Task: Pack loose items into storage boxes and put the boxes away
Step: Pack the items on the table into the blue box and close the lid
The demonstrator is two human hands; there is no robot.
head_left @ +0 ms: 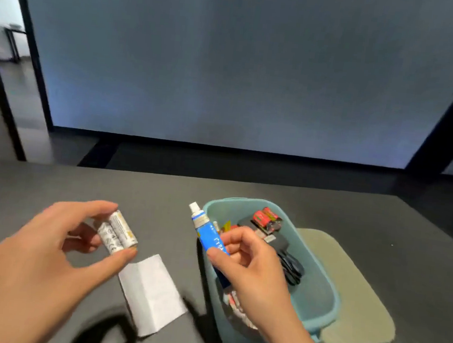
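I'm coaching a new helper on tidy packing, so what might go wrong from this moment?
The left hand pinches two white batteries only by fingertip and thumb over the table; one may slip and roll off. The right hand grips the blue tube over the teal box, which is already cluttered, so it may not lie flat. The folded paper beside the box might be forgotten.

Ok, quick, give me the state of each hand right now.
Left hand: closed, pinching two white batteries between thumb and fingers.
Right hand: closed, gripping a blue tube over the teal box.
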